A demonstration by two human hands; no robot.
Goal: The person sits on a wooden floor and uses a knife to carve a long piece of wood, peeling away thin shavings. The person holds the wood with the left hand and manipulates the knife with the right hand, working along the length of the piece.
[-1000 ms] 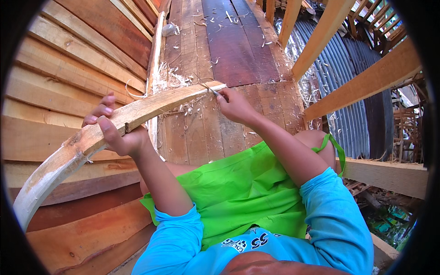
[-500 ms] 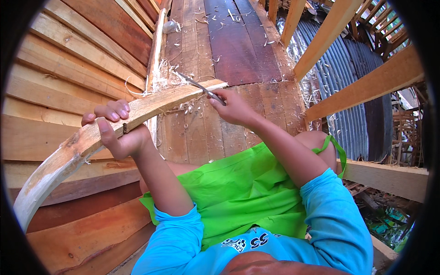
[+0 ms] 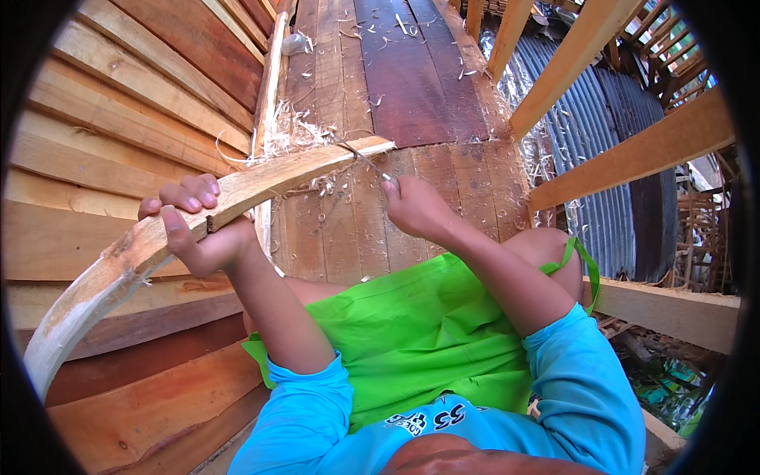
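The floor [image 3: 431, 174] is of wooden boards, with curled shavings [image 3: 289, 136] gathered at 11 o'clock. A wall of planks [image 3: 111, 162] stands at 10 o'clock, and wavy metal sheets [image 3: 590, 162] are at 2 o'clock. The curved wood [image 3: 273, 172] stretches from 8 o'clock up to 12 o'clock. The left hand [image 3: 219, 247], palm below, has its fingers clamped on this wood. The right hand [image 3: 417, 206], knuckles up, has fingers closed around the knife [image 3: 364, 160], whose blade crosses near the wood's far end.
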